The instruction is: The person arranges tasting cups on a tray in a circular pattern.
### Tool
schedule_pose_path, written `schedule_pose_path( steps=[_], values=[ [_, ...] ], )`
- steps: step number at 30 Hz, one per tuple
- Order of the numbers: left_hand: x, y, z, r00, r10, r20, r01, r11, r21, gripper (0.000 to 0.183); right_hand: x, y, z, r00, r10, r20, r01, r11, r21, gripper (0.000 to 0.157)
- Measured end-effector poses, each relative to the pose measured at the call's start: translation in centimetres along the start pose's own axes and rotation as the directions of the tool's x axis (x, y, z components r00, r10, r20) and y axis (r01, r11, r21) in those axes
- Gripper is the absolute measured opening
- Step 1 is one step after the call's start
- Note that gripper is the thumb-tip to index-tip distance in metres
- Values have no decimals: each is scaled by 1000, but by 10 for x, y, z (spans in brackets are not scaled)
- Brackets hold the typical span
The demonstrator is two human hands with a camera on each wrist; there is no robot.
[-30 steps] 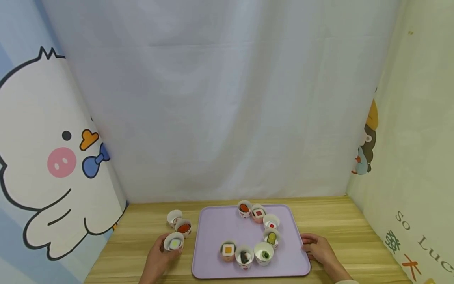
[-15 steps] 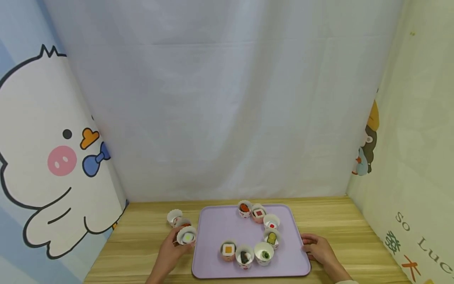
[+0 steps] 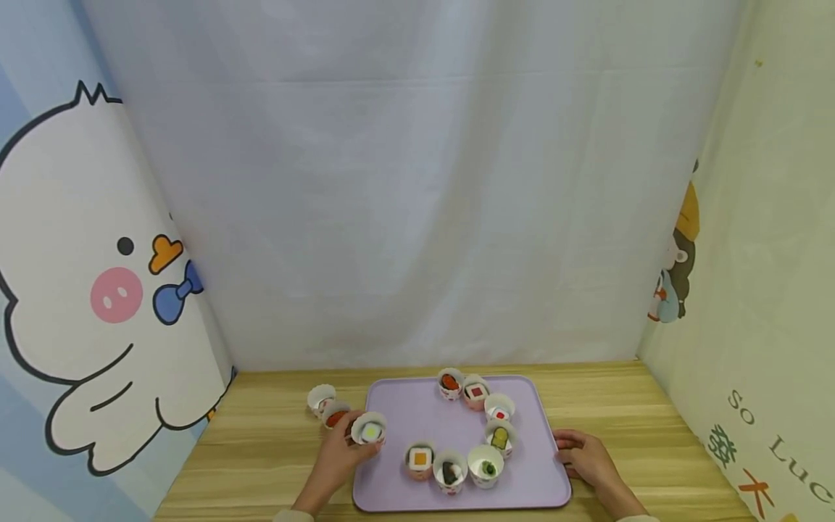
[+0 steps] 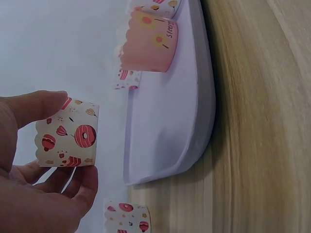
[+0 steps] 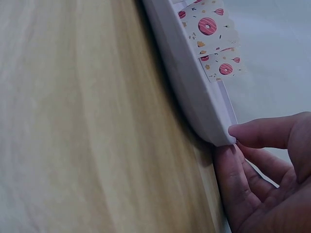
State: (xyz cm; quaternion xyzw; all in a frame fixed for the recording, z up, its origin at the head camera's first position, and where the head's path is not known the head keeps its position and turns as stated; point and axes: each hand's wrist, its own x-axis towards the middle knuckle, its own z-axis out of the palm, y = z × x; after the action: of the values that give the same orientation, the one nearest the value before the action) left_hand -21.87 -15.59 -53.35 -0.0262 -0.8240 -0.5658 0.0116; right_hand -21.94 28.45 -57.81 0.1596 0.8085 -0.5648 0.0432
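My left hand (image 3: 339, 458) grips a white paper baking cup (image 3: 370, 439) above the left edge of the lilac tray (image 3: 404, 406). Something white with a pale green centre lies in that cup. Seen from the left wrist, the cup (image 4: 73, 136) has a scalloped rim and a doughnut print, with the thumb on one side and fingers on the other. My right hand (image 3: 588, 462) pinches the tray's right edge; in the right wrist view its thumb (image 5: 262, 131) lies on the rim, with fingers below.
On the tray, several filled cups form a curve, among them a pink cup (image 3: 420, 462) and a cup with green food (image 3: 485, 466). Left of the tray stand a white cup (image 3: 321, 399) and a cup with red filling (image 3: 335, 416), partly behind my left hand. Fabric walls surround the wooden table (image 3: 248, 428).
My left hand has carried its cup rightward from the table, past the red-filled cup, to over the tray's left edge. My right hand has stayed at the tray's right edge.
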Motion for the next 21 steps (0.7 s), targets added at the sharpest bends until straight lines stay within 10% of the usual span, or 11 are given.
schedule_pose_path(
  steps=[21],
  values=[
    [20,-9,27,995,88,56,-93,991,95,62,-1,-1,0,1000,-7,-6,7,1000,-2,49]
  ],
)
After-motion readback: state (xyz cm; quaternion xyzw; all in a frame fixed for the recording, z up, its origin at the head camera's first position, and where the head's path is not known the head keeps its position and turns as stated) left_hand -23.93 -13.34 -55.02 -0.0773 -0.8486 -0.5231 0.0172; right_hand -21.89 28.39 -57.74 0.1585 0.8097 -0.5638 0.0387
